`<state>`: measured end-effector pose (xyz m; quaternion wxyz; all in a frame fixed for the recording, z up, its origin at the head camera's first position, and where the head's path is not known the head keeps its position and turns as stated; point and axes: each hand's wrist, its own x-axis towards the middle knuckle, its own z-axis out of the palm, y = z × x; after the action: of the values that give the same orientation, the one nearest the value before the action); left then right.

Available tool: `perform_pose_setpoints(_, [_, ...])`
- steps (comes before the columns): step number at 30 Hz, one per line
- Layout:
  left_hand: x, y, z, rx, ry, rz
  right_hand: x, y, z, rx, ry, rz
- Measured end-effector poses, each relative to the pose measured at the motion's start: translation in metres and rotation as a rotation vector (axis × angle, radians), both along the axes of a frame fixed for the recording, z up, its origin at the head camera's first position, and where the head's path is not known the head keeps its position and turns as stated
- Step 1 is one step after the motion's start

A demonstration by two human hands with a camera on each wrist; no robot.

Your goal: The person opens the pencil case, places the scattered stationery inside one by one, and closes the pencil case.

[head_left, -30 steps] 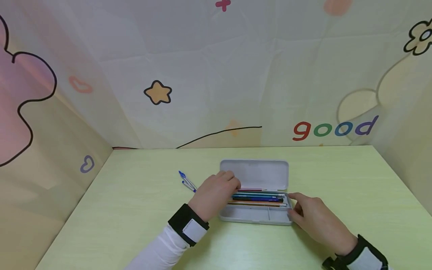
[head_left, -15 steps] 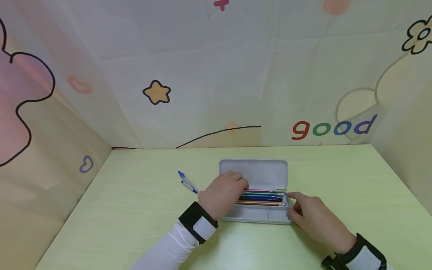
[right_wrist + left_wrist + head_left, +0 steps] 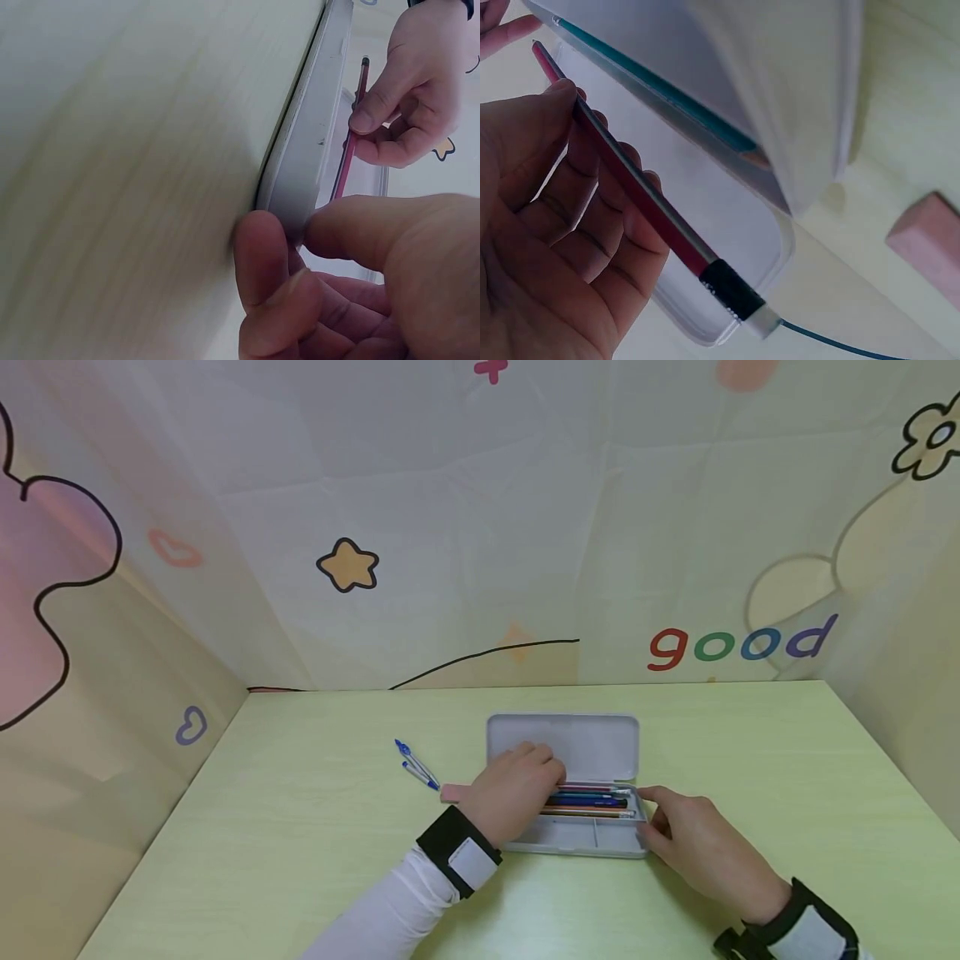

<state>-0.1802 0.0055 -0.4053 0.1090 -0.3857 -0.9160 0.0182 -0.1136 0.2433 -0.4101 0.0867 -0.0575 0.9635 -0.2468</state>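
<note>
My left hand [image 3: 512,795] pinches a red-and-black pencil [image 3: 641,187] between thumb and fingers, over the back of the tray. The pencil's white eraser end and dark band show in the left wrist view, its tip pointing away. Below lies the opened pencil case [image 3: 558,835], its pale lid [image 3: 592,747] folded back. Several pencils [image 3: 588,802] lie lengthwise inside, among them a teal pencil [image 3: 656,90]; the hand hides their left ends. With thumb and finger, my right hand [image 3: 705,843] grips the case's right end.
A pink eraser [image 3: 453,792] rests on the table [image 3: 300,827] just left of the case. Behind it lie two slim blue-and-white pens [image 3: 417,765]. A printed cloth backdrop [image 3: 450,527] rises at the table's back edge.
My left hand has slid right along the case with the pencil, covering more of the tray's left part and uncovering the pink eraser. My right hand keeps its place.
</note>
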Motion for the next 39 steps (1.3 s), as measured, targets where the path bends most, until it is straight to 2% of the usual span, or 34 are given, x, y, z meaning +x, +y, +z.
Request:
perform_pose_setpoints(7, [-0.001,0.004,-0.003,0.006,0.013,-0.03,0.0,0.0,0.0,-0.006,0.004,0.005])
perform_pose_setpoints(16, [-0.003,0.01,-0.012,-0.003,0.066,-0.051,0.002,0.0,-0.001,-0.011,0.019,0.008])
perform_pose_setpoints(24, [-0.001,0.014,-0.011,-0.004,0.017,-0.042,0.0,0.001,-0.001,-0.017,-0.012,0.005])
perform_pose_setpoints(39, [-0.001,0.016,-0.012,-0.011,0.001,-0.027,0.0,0.001,-0.002,-0.014,-0.011,0.005])
